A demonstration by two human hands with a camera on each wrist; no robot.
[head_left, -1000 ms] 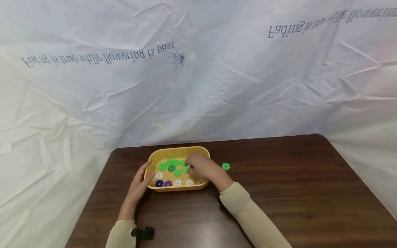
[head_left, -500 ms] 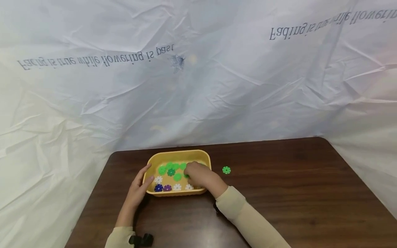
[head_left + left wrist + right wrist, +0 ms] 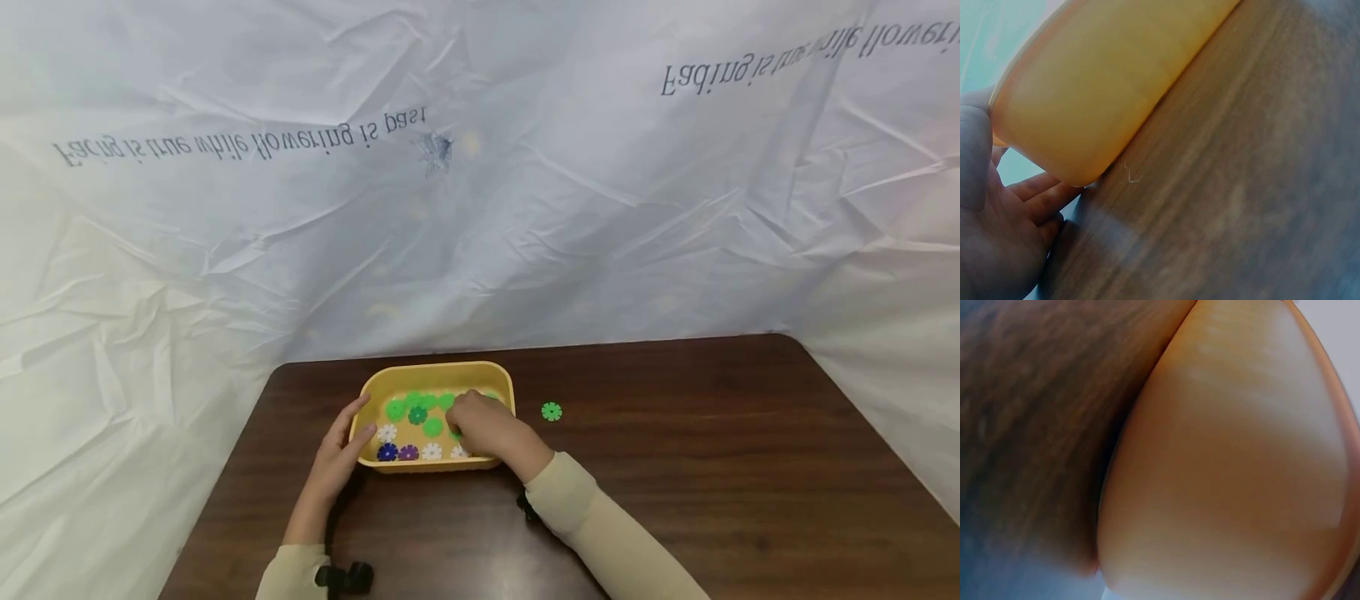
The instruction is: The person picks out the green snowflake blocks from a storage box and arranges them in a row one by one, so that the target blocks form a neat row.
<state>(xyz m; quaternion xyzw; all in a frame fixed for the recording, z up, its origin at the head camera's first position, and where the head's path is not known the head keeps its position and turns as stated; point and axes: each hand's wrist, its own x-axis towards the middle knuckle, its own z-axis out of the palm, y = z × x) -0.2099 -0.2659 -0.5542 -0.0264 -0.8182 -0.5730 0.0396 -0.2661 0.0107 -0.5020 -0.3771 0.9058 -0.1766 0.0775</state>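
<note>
A yellow plastic basin (image 3: 435,467) stands on the table with several flower-shaped plastic discs in it. Bright green discs (image 3: 432,427) lie across the middle, beside a darker green one (image 3: 417,414). Along the near side are a blue disc (image 3: 387,452), a purple disc (image 3: 408,452) and white ones (image 3: 431,452). My left hand (image 3: 339,450) grips the basin's left end, thumb over the rim and fingers outside, as the left wrist view also shows. My right hand (image 3: 487,427) reaches into the basin's right part, fingers down among the discs; its fingertips, and anything between them, are hidden.
A single green disc (image 3: 551,412) lies on the dark wooden table (image 3: 712,467), right of the basin. Behind the table hangs a wrinkled white sheet (image 3: 480,208) with printed lettering. The right wrist view is filled mostly by the basin's outer wall (image 3: 1222,456).
My right hand has sunk lower toward the basin floor, its fingers now more hidden than a second ago. The left hand keeps its hold on the basin's end.
</note>
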